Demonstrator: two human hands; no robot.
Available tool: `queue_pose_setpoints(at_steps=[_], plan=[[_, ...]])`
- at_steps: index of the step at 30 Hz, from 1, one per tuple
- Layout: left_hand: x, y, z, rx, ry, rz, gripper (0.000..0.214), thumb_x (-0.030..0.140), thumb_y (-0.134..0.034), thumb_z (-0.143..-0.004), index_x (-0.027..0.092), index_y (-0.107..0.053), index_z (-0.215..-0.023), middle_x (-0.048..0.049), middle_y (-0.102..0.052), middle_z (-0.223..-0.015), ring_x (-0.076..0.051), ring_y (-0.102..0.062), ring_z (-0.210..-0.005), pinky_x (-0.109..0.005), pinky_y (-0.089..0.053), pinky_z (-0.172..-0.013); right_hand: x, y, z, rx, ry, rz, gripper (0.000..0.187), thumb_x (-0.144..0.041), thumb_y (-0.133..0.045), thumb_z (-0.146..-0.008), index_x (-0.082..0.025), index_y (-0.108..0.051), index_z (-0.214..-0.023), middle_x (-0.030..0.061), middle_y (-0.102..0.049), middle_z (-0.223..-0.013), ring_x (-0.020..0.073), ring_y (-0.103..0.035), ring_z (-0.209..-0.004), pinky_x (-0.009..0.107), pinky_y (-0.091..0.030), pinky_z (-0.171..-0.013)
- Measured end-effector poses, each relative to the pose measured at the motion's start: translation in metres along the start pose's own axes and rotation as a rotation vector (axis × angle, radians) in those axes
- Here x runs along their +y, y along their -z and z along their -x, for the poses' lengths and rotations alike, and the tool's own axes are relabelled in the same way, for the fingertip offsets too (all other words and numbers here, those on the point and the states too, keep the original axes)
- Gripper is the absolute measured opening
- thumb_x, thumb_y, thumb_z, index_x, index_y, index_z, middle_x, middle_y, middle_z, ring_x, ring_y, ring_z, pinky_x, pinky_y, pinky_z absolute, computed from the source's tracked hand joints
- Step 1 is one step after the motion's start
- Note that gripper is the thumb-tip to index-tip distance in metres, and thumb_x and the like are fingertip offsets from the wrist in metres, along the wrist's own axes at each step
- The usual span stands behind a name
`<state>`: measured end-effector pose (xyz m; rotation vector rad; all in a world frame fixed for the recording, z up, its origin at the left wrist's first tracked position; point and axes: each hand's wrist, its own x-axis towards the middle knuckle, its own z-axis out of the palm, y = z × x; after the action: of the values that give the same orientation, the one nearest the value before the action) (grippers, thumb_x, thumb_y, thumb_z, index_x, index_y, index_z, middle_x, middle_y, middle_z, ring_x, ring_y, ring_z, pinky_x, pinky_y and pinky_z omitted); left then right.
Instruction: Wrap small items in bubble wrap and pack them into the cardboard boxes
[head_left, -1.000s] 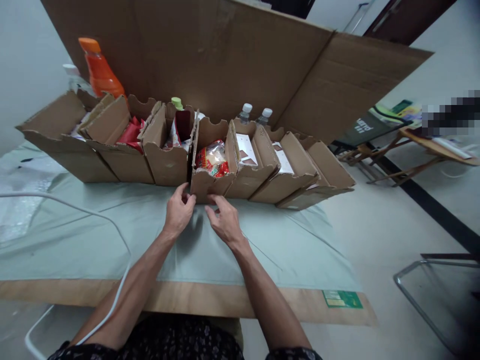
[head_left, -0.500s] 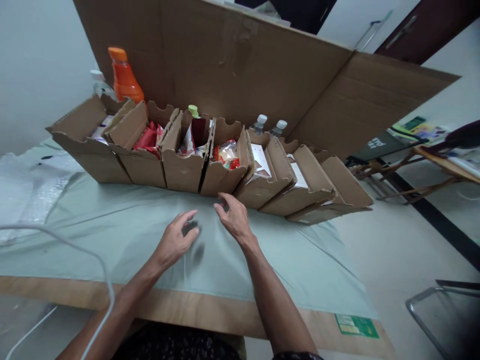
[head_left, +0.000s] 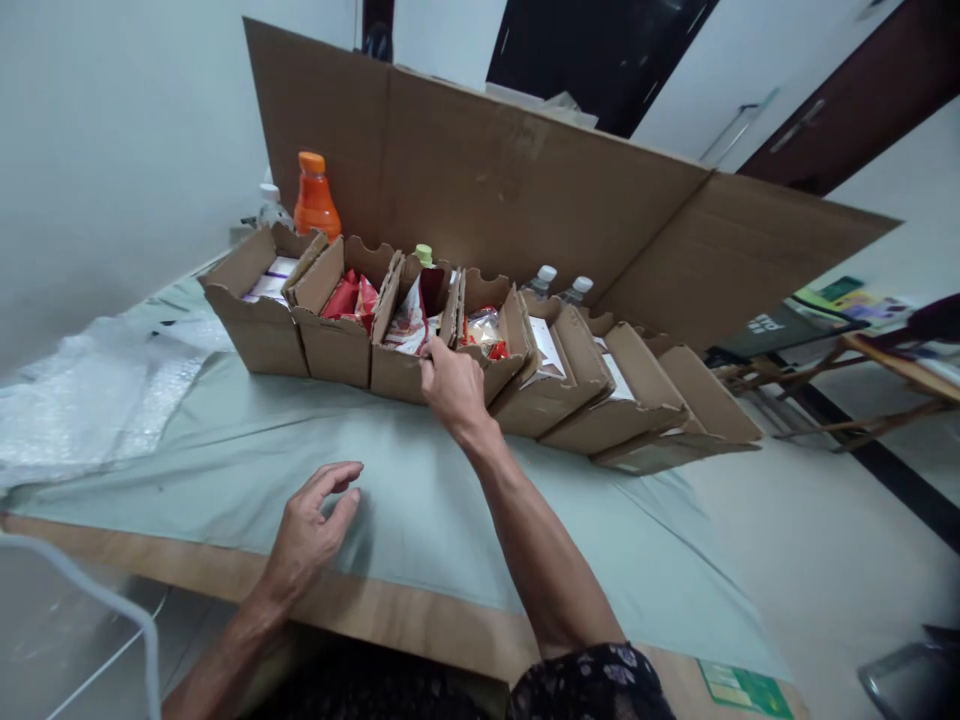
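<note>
A row of several open cardboard bins point(head_left: 334, 350) stands on a pale green cloth point(head_left: 225, 460). My right hand point(head_left: 452, 385) reaches to the front rim of the bin that holds a clear snack packet point(head_left: 484, 330), fingers curled over the cardboard edge between it and the neighbouring bin. My left hand point(head_left: 311, 530) rests low on the cloth near the table's front edge, fingers loosely spread, holding nothing. Red packets point(head_left: 352, 297) fill the second bin from the left. White cards point(head_left: 546, 347) lie in the bins to the right.
A big cardboard sheet point(head_left: 525, 200) stands behind the bins. An orange bottle point(head_left: 315, 197) and small water bottles point(head_left: 559, 283) stand at the back. Bubble wrap point(head_left: 82, 390) lies at the left. A wooden stand with papers point(head_left: 862, 340) is at the right.
My left hand drew back from the bin toward the table's near edge. My right hand moved up onto the bin's front rim. The view swung left and pulled back.
</note>
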<state>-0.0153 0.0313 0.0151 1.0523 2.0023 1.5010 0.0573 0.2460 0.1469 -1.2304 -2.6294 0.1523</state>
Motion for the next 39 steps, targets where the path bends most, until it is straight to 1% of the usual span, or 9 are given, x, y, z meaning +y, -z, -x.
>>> queue_pose_setpoints(at_steps=[5, 9, 12, 15, 19, 23, 27, 33, 39], plan=[[-0.005, 0.014, 0.008, 0.176, 0.037, 0.004, 0.046, 0.042, -0.062, -0.087, 0.019, -0.065, -0.126, -0.0129, -0.068, -0.124, -0.025, -0.069, -0.102, -0.040, -0.057, -0.087, 0.011, -0.002, 0.103, 0.120, 0.122, -0.226, 0.017, -0.018, -0.052, -0.097, -0.020, -0.069, -0.099, 0.0058, -0.078, -0.086, 0.0207, -0.073, -0.077, 0.026, -0.045, -0.067], [-0.004, 0.018, 0.007, 0.223, 0.019, 0.119, 0.071, 0.039, -0.070, -0.080, 0.020, -0.048, -0.145, -0.0159, -0.057, -0.143, -0.030, -0.061, -0.124, -0.048, -0.050, -0.105, 0.038, 0.016, 0.187, 0.205, 0.296, -0.478, 0.014, -0.015, -0.056, -0.095, -0.021, -0.069, -0.096, 0.0017, -0.076, -0.082, 0.0148, -0.070, -0.068, 0.024, -0.050, -0.068], [0.007, 0.018, 0.009, 0.150, -0.033, 0.208, 0.084, 0.034, -0.074, -0.073, 0.021, -0.041, -0.150, -0.0160, -0.050, -0.152, -0.032, -0.053, -0.137, -0.048, -0.045, -0.112, 0.075, 0.028, 0.231, 0.286, 0.170, -0.564, 0.016, -0.015, -0.061, -0.094, -0.023, -0.070, -0.104, 0.0022, -0.078, -0.093, 0.0158, -0.073, -0.078, 0.025, -0.057, -0.075], [0.019, 0.017, 0.017, 0.000, 0.016, 0.247, 0.083, 0.031, -0.073, -0.070, 0.020, -0.044, -0.147, -0.0136, -0.055, -0.150, -0.032, -0.050, -0.140, -0.047, -0.040, -0.118, 0.114, 0.027, 0.263, 0.371, -0.052, -0.688, 0.043, -0.018, -0.062, -0.096, -0.030, -0.058, -0.137, 0.0056, -0.075, -0.121, 0.0187, -0.075, -0.096, 0.030, -0.061, -0.081], [0.023, 0.013, 0.033, -0.140, 0.149, 0.187, 0.068, 0.033, -0.073, -0.064, 0.017, -0.059, -0.128, -0.0140, -0.067, -0.133, -0.037, -0.055, -0.135, -0.048, -0.041, -0.116, 0.132, 0.008, 0.293, 0.145, -0.064, -0.842, 0.074, -0.033, -0.065, -0.095, -0.032, -0.030, -0.160, 0.0125, -0.054, -0.153, 0.0278, -0.065, -0.126, 0.040, -0.061, -0.092], [0.020, 0.007, 0.040, -0.134, 0.242, 0.188, 0.055, 0.037, -0.073, -0.064, 0.017, -0.062, -0.114, -0.0141, -0.072, -0.118, -0.038, -0.062, -0.123, -0.049, -0.048, -0.107, 0.111, -0.022, 0.289, 0.014, -0.067, -0.804, 0.085, -0.040, -0.079, -0.082, -0.025, -0.041, -0.155, 0.0151, -0.056, -0.149, 0.0349, -0.062, -0.127, 0.049, -0.056, -0.103], [0.026, -0.011, 0.027, -0.070, 0.227, 0.244, 0.049, 0.036, -0.076, -0.063, 0.018, -0.059, -0.105, -0.0134, -0.072, -0.112, -0.036, -0.065, -0.117, -0.049, -0.049, -0.105, 0.105, -0.035, 0.249, 0.087, -0.044, -0.774, 0.060, -0.035, -0.072, -0.086, -0.022, -0.056, -0.143, 0.0130, -0.064, -0.138, 0.0342, -0.062, -0.125, 0.050, -0.051, -0.108], [0.028, -0.055, -0.021, -0.076, 0.068, 0.330, 0.061, 0.035, -0.074, -0.069, 0.017, -0.055, -0.124, -0.0131, -0.067, -0.126, -0.031, -0.060, -0.124, -0.047, -0.043, -0.112, 0.147, -0.029, 0.177, 0.116, -0.057, -0.740, 0.054, -0.045, -0.071, -0.084, -0.018, -0.062, -0.130, 0.0144, -0.068, -0.131, 0.0346, -0.062, -0.122, 0.050, -0.049, -0.107], [0.014, -0.065, -0.033, -0.123, 0.075, 0.218, 0.064, 0.036, -0.069, -0.076, 0.019, -0.049, -0.135, -0.0123, -0.062, -0.131, -0.027, -0.061, -0.118, -0.043, -0.046, -0.106, 0.184, -0.043, 0.181, 0.016, -0.185, -0.743, 0.054, -0.046, -0.070, -0.082, -0.018, -0.061, -0.128, 0.0137, -0.072, -0.120, 0.0290, -0.070, -0.100, 0.045, -0.057, -0.089]])
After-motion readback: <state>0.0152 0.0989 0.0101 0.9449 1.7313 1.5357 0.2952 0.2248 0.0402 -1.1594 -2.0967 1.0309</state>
